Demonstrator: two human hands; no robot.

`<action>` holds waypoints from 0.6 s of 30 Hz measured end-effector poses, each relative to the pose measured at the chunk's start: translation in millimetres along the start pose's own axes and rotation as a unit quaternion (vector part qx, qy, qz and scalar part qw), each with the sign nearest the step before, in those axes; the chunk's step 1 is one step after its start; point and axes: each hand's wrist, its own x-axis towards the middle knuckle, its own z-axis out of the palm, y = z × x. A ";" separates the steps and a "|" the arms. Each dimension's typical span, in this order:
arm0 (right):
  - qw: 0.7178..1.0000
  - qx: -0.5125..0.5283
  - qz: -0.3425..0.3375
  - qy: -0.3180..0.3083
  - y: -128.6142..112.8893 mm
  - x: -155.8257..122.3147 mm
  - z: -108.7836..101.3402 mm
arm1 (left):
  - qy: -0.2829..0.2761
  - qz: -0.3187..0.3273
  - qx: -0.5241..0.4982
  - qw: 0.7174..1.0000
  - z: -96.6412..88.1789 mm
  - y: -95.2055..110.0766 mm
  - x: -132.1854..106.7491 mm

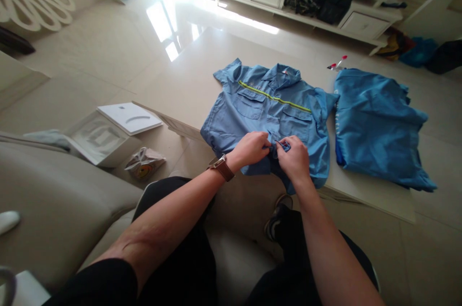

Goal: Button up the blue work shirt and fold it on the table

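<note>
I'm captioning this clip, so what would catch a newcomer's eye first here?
A blue work shirt with a yellow stripe lies spread on the low table, mid-frame. The left hand and right hand pinch its front near the hem. A second blue garment lies to its right.

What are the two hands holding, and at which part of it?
Both hold the shirt at its front opening, near the lower hem. The left hand pinches one edge and the right hand pinches the other.
</note>
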 end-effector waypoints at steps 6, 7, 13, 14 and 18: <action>1.000 -0.012 0.000 -0.014 1.9 -0.2 0.5 | -0.016 0.004 0.024 1.000 0.1 0.3 -0.2; 1.000 -0.016 -0.001 -0.017 1.3 -0.1 1.3 | -0.017 -0.011 0.033 0.999 -0.8 -0.2 -0.4; 0.998 0.018 -0.026 -0.049 -13.3 -0.4 2.6 | 0.031 -0.121 0.049 0.991 -6.6 -5.6 0.4; 0.998 0.035 -0.023 -0.053 -16.3 -0.8 1.5 | 0.033 -0.123 0.045 0.991 -7.1 -5.9 0.6; 0.995 0.071 -0.005 -0.071 -24.1 -3.4 -4.4 | 0.032 -0.118 0.029 0.992 -8.1 -5.5 0.3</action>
